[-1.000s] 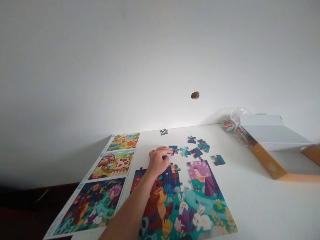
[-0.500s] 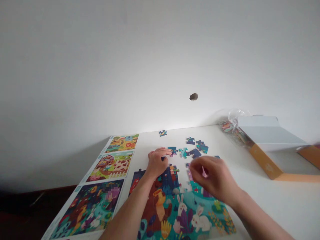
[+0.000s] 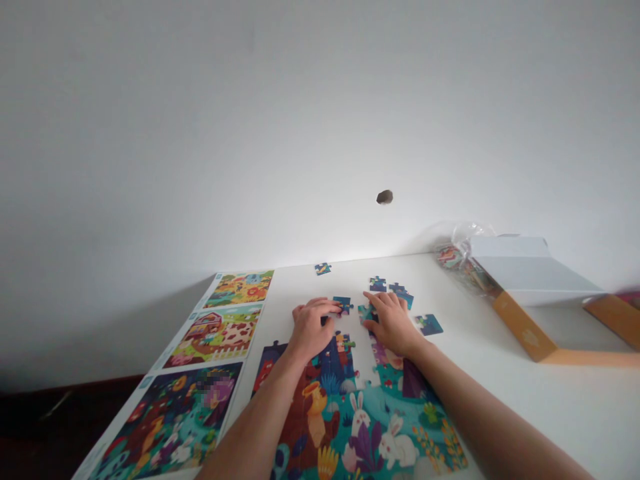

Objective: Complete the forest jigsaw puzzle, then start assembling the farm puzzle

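A partly joined jigsaw puzzle [image 3: 345,413] with rabbits and a bear lies on the white table. My left hand [image 3: 311,328] rests at its upper edge, fingers bent around a dark blue puzzle piece [image 3: 325,321] that is mostly hidden. Its fingertips reach a loose blue piece [image 3: 343,305]. My right hand [image 3: 393,320] lies palm down, thumb and forefinger apart on either side of a teal piece [image 3: 367,314]. Under its wrist is the puzzle's right part, separated from the left by a gap at the top. Another blue piece [image 3: 429,325] lies right of this hand.
Loose pieces [image 3: 378,283] lie beyond my right hand, and one piece [image 3: 323,269] sits near the wall. On the left is a sheet of reference pictures [image 3: 215,337]. An open orange and white box [image 3: 530,327] stands at right, beside a clear plastic bag [image 3: 463,260] of pieces.
My right hand has moved left and away from me, from above the puzzle to the loose pieces, and its fingers have spread. The left hand stays almost in place.
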A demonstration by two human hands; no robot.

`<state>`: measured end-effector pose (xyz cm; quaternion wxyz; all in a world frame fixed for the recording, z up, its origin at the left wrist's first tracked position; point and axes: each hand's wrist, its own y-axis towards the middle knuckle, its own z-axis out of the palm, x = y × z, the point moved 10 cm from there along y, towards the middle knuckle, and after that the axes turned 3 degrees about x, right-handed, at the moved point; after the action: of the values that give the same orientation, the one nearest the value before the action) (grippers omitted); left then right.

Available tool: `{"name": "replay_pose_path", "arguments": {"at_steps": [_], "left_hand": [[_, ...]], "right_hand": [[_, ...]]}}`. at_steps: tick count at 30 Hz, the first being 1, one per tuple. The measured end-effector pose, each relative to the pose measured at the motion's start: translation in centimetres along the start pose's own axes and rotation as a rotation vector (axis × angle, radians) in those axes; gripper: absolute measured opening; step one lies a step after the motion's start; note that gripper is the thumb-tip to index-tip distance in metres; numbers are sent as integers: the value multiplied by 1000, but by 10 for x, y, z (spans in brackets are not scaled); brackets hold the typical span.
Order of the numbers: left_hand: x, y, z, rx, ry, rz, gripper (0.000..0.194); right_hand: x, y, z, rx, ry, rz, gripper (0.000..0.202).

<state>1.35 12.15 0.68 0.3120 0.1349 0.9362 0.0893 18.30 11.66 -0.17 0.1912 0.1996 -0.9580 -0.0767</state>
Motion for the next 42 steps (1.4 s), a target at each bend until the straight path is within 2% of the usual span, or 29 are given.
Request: {"name": "replay_pose_path", "arguments": {"at_steps": [3,7,8,10,12,15,17,19,21,24,27,29,34,42], "left_hand": [[-2,-1,0,-2,26,-5,33],[-4,-2,-1,-8,26,7,29],[-4,-2,-1,-13,25,10,28],[-7,-3,-3,-25,23,24,25],[-12,-4,-5,-39,11,63,21],[-27,-7,-4,-27,-71,183,20],[-35,-10,-1,11,-166,239,26],[-38,-11,4,53,-252,244,27],[-38,-11,7,87,-302,226,24],[-41,-11,9,142,-337,215,26],[-43,-11,9,163,-341,207,28],[-44,-11,8,167,-315,206,19],[-45,-12,9,189,-305,204,22],[-45,-13,14,222,-271,200,28]], "right_hand": [[-12,3,-9,-90,106,41,54],[-25,3,-24,-192,359,55,11],[-29,2,-27,-215,416,68,9],[-35,-1,-31,-245,560,118,16],[-36,-5,-28,-224,787,159,19],[-21,-9,-18,-126,1117,165,32],[-8,-13,-12,-67,1204,165,34],[0,-15,-9,-32,1178,170,26],[5,-17,-10,-24,1048,160,23],[13,-18,-17,-13,896,67,15],[25,-21,-18,95,915,-53,45],[29,-25,-17,180,874,-79,50],[25,-31,-14,276,726,-48,16],[37,-34,-9,268,508,-135,14]]}}
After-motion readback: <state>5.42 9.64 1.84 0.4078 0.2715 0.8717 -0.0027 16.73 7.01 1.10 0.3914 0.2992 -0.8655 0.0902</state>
